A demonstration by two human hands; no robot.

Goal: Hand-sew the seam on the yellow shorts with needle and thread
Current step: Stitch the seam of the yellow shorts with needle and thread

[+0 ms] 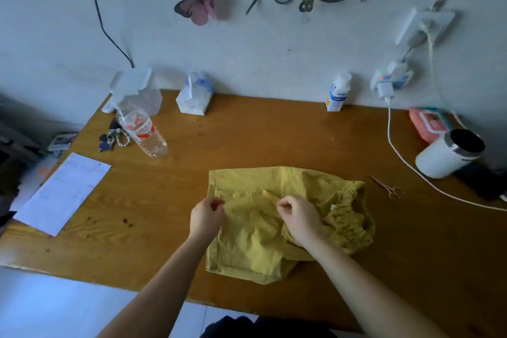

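The yellow shorts lie crumpled on the wooden tabletop, near its front edge. The left hand pinches the fabric at the shorts' left edge, fingers together. The right hand rests on the middle, fingers curled shut on a fold. Small scissors lie just right of the shorts.

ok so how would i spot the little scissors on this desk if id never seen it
Start at the yellow shorts in the middle of the wooden desk and look just past their right edge. The scissors lie flat on bare wood, before the white cable. They are the only thin, copper-pink metal thing there.
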